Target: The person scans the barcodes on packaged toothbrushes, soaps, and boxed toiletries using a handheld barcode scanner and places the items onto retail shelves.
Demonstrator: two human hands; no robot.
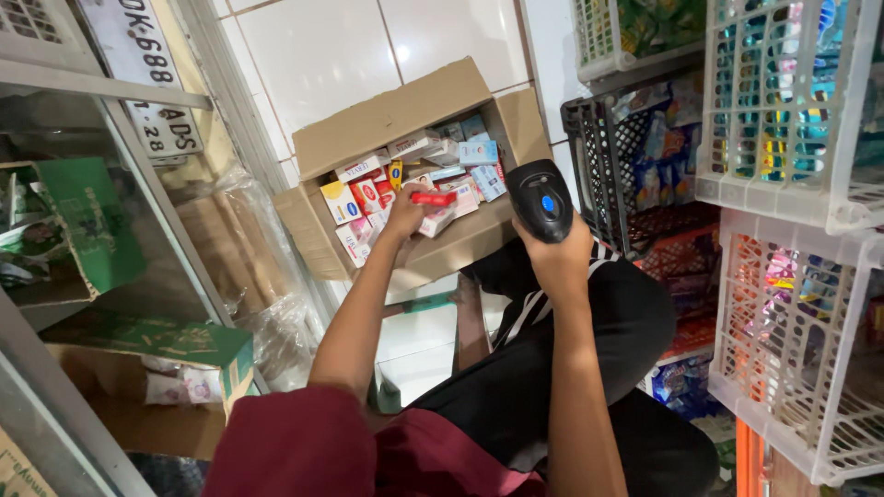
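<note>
- Left hand [405, 213] reaches into the open cardboard box [322, 235] and pinches a small red packet [433, 198] just above the other cartons.
- Right hand [557, 253] is wrapped around a black handheld scanner [543, 200], whose head points toward the box and whose blue button faces up.
- Small boxes [368, 198] in red, white, yellow and blue lie packed loosely inside the box, which sits on the white tiled floor [322, 46].
- Plastic baskets [792, 110] of packaged goods stand stacked on the right, close to the scanner arm.
- Risk, as I judge it: the fingertip grip on the red packet looks light, so it could slip back among the look-alike cartons.
- Another risk: the scanner may read a neighbouring carton, since the packet is held so near them.
</note>
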